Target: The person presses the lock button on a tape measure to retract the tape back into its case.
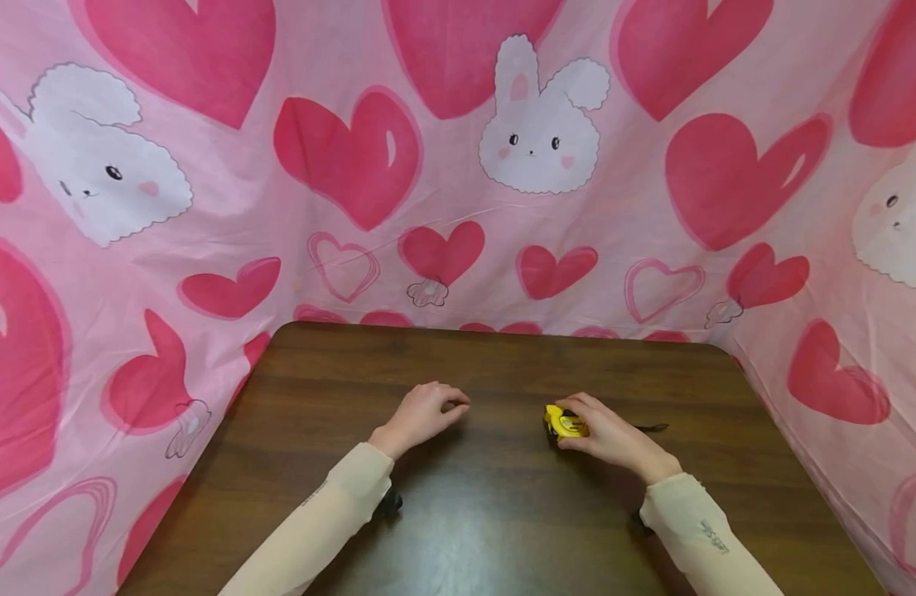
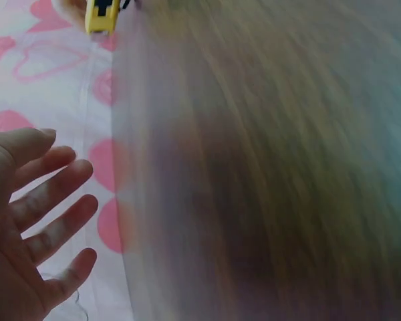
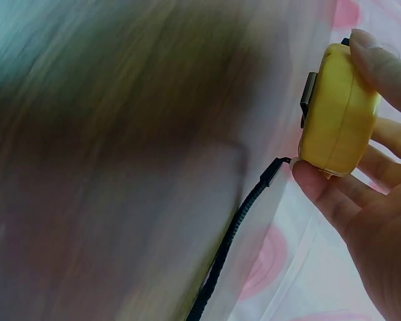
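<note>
A yellow tape measure (image 1: 566,422) with black parts is gripped by my right hand (image 1: 610,434), right of the table's middle. In the right wrist view, thumb and fingers hold the yellow case (image 3: 341,110) by its edges, a metal clip (image 3: 309,99) on its side. A black wrist strap (image 3: 228,234) trails from the case over the table. My left hand (image 1: 426,414) is held over the table to the left, apart from the tape measure. Its fingers look relaxed and spread in the left wrist view, with nothing between them.
The brown wood-grain table (image 1: 458,530) has rounded far corners. A pink cloth (image 1: 443,199) with hearts and rabbit faces hangs behind it and along both sides. A black wrist device (image 1: 388,502) shows under the left sleeve (image 1: 331,505).
</note>
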The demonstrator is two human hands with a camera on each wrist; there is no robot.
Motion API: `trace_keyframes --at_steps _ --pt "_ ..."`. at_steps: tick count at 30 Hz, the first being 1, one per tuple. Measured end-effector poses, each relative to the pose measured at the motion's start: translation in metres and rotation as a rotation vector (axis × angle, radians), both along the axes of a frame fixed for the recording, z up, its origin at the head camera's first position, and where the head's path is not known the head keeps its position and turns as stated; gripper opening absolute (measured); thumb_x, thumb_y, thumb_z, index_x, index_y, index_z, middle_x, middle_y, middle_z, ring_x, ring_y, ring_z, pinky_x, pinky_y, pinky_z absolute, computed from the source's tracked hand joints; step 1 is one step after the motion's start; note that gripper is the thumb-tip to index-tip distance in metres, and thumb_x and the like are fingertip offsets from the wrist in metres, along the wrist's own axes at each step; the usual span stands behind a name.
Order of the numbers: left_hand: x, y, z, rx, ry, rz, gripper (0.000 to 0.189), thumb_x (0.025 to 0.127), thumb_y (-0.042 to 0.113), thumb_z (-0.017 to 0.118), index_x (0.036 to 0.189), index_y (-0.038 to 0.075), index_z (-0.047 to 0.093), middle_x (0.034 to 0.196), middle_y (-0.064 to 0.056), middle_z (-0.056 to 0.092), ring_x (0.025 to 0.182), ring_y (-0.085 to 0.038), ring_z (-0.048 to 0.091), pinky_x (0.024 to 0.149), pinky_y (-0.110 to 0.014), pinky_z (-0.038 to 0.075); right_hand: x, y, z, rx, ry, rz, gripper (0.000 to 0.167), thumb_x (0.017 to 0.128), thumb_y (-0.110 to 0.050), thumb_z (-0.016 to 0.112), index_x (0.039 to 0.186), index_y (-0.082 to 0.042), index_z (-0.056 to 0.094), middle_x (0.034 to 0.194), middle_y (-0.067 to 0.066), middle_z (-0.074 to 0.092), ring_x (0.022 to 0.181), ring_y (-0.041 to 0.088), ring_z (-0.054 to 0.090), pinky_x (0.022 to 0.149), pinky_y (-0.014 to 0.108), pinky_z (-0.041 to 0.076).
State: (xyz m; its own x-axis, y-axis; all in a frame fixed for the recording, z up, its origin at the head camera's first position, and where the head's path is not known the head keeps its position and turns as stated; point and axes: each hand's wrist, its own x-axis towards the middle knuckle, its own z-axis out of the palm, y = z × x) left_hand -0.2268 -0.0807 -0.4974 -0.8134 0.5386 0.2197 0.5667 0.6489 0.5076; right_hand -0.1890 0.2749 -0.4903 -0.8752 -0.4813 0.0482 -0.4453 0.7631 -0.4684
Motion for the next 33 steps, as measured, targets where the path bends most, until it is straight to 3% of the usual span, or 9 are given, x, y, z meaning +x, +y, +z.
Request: trace_keyframes --at_steps 12,22,33 --pt "0.009 -0.042 -0.003 -0.043 0.084 0.127 0.021 0.101 0.027 0.071 0.115 0.015 0.079 0.111 -0.003 0.077 0.101 -0.025 0.070 0.095 -0.051 0.054 -0.006 0.026 -0.005 0.013 0.021 -0.033 0.063 0.090 -0.032 0.083 0.138 0.002 0.059 0.128 0.014 0.060 0.110 0.026 0.061 0.100 0.054 0.052" --pt "0.014 -0.055 -0.006 -0.065 0.112 0.154 0.022 0.100 0.027 0.072 0.115 0.013 0.079 0.111 -0.004 0.077 0.104 -0.028 0.070 0.095 -0.055 0.053 -0.006 0.029 -0.011 0.017 0.000 -0.049 0.065 0.090 -0.031 0.083 0.138 0.005 0.058 0.128 0.017 0.060 0.111 0.028 0.061 0.102 0.056 0.051" --pt "0.016 -0.065 -0.009 -0.056 0.122 0.183 0.021 0.100 0.026 0.072 0.114 0.013 0.079 0.107 -0.003 0.077 0.099 -0.027 0.070 0.089 -0.053 0.055 -0.004 0.030 -0.015 -0.011 0.050 -0.065 0.066 0.088 -0.027 0.086 0.138 0.006 0.058 0.129 0.022 0.059 0.114 0.035 0.061 0.101 0.059 0.050"
